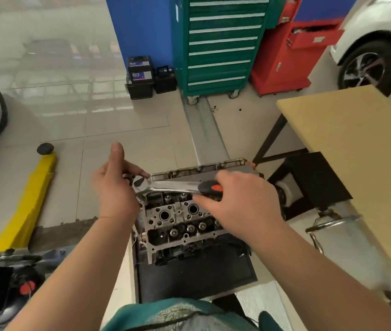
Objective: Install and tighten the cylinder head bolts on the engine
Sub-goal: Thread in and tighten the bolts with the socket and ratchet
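Observation:
A grey metal cylinder head (177, 223) sits on an engine on a black stand, low in the middle of the view, with round holes and valve parts showing on top. Above it I hold a chrome ratchet wrench (173, 185) level across the engine. My left hand (114, 187) grips the ratchet's head end, thumb raised. My right hand (240, 201) curls round its black and red handle (210, 187). Any socket or bolt under the ratchet head is hidden by my left hand.
A yellow floor jack (29, 201) lies on the tiles at left. A tan table (357, 144) stands at right over a black stand. Green (220, 44) and red (295, 48) tool cabinets, car batteries (139, 75) and two car wheels stand further back.

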`<state>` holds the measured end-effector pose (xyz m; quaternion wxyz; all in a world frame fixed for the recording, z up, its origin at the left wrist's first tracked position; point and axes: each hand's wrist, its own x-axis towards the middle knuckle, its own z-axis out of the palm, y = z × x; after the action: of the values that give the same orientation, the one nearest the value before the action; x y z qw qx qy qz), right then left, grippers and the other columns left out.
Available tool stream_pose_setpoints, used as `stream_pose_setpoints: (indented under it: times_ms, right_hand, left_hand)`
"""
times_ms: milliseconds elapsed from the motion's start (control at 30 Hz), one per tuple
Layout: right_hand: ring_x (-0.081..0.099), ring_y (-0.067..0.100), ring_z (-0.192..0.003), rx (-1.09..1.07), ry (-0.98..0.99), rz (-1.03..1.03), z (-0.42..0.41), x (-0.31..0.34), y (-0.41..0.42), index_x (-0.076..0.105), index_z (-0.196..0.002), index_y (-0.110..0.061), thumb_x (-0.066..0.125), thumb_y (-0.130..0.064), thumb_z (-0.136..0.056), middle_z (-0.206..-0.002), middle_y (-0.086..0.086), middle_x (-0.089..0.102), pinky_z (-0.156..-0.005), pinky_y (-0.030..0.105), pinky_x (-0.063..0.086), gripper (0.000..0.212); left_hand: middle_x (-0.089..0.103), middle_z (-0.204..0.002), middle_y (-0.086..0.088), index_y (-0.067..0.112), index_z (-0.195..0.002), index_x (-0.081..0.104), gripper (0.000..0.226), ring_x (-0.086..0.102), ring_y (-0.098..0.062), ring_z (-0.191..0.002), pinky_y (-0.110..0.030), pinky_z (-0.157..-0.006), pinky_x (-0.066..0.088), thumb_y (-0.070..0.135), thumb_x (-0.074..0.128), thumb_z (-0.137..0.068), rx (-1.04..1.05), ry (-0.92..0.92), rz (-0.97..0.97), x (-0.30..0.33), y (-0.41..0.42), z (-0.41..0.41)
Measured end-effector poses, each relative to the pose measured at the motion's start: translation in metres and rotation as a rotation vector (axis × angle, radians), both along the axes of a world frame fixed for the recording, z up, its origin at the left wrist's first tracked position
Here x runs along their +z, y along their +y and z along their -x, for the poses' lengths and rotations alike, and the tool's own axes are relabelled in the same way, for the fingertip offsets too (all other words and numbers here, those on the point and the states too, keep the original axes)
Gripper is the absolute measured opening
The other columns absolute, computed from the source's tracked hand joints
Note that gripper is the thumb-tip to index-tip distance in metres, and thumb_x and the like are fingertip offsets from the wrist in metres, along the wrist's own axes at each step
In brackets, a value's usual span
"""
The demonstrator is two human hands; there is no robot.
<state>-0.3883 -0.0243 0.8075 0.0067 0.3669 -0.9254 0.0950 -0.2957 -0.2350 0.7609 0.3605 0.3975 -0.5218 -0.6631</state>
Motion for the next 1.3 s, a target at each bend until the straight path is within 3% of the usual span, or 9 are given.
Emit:
stream_pose_setpoints:
  times_ms: [200,333,500,667,833,967,1067,1133,1300]
  right_hand:
    - [0.054,0.007,-0.073,-0.040,0.001,-0.031,0.005,-0.001,-0.003,0.055,-0.088,-0.038,0.037,-0.091,-0.078,-0.076,-0.017,0.054,-0.065,0.035,0.056,0.057]
    - [0.051,0.002,-0.068,-0.044,0.022,-0.012,0.010,-0.007,0.000,0.052,-0.082,-0.039,0.038,-0.093,-0.078,-0.070,-0.020,0.051,-0.060,0.032,0.054,0.056]
    - [0.051,-0.003,-0.082,0.008,-0.007,0.048,0.013,-0.010,0.007,0.056,-0.104,-0.046,0.029,-0.092,-0.083,-0.086,-0.028,0.055,-0.067,0.023,0.049,0.057]
    - [0.052,-0.001,-0.084,-0.016,0.000,0.066,0.014,-0.016,0.008,0.056,-0.103,-0.044,0.023,-0.093,-0.086,-0.087,-0.025,0.054,-0.067,0.027,0.052,0.061]
    - [0.053,0.007,-0.073,-0.029,0.119,0.019,0.015,-0.017,0.000,0.055,-0.092,-0.036,0.020,-0.089,-0.090,-0.078,-0.018,0.052,-0.052,0.027,0.047,0.063]
    - [0.053,0.011,-0.070,-0.066,0.118,0.017,0.005,-0.010,-0.007,0.051,-0.086,-0.033,0.019,-0.091,-0.086,-0.075,-0.014,0.051,-0.054,0.028,0.047,0.066]
    - [0.052,0.012,-0.070,-0.146,0.073,0.020,-0.021,-0.007,-0.002,0.051,-0.087,-0.033,0.018,-0.092,-0.084,-0.076,-0.013,0.052,-0.057,0.030,0.047,0.068]
    - [0.052,0.009,-0.071,-0.175,0.024,0.011,-0.041,-0.008,0.004,0.051,-0.090,-0.035,0.012,-0.093,-0.085,-0.078,-0.016,0.052,-0.057,0.029,0.049,0.070]
    - [0.051,0.000,-0.065,-0.117,-0.007,-0.059,-0.029,0.002,0.003,0.051,-0.086,-0.039,0.016,-0.097,-0.081,-0.071,-0.019,0.051,-0.055,0.026,0.047,0.068]
  left_hand:
    - [0.071,-0.064,-0.009,-0.001,-0.068,0.066,0.072,0.058,-0.023,-0.070,-0.039,-0.073,0.045,0.061,0.051,-0.100,-0.085,0.002,-0.016,0.009,0.000,-0.002]
    - [0.073,-0.068,-0.006,0.002,-0.070,0.071,0.070,0.058,-0.012,-0.062,-0.032,-0.067,0.040,0.057,0.042,-0.104,-0.177,-0.081,0.111,0.009,-0.003,-0.004]
    - [0.074,-0.076,-0.009,0.012,-0.072,0.075,0.063,0.046,-0.047,-0.060,-0.017,-0.048,0.043,0.057,0.044,-0.104,-0.326,-0.086,0.157,0.003,-0.013,-0.005]
    - [0.065,-0.071,-0.029,0.015,-0.075,0.080,0.067,0.047,-0.023,-0.050,-0.019,-0.050,0.045,0.075,0.054,-0.093,-0.383,-0.077,0.195,-0.005,-0.017,0.000]
    - [0.067,-0.065,-0.020,0.014,-0.068,0.077,0.061,0.056,-0.027,-0.058,-0.036,-0.074,0.050,0.064,0.056,-0.096,-0.316,-0.010,0.169,-0.005,-0.017,0.007]
    - [0.069,-0.060,-0.010,0.011,-0.060,0.072,0.063,0.064,-0.022,-0.071,-0.057,-0.105,0.046,0.060,0.058,-0.096,-0.229,0.008,0.158,-0.001,-0.013,0.006]
    - [0.067,-0.061,-0.013,0.008,-0.061,0.071,0.063,0.061,-0.024,-0.065,-0.070,-0.106,0.042,0.060,0.060,-0.095,-0.265,-0.002,0.160,0.002,-0.015,0.001]
    - [0.066,-0.061,-0.015,0.005,-0.061,0.070,0.062,0.057,-0.024,-0.061,-0.064,-0.103,0.043,0.055,0.058,-0.097,-0.343,0.006,0.172,0.004,-0.016,-0.003]
    - [0.070,-0.063,-0.007,0.004,-0.065,0.069,0.062,0.058,-0.015,-0.061,-0.014,-0.069,0.048,0.049,0.049,-0.102,-0.440,0.050,0.211,0.000,-0.024,-0.006]
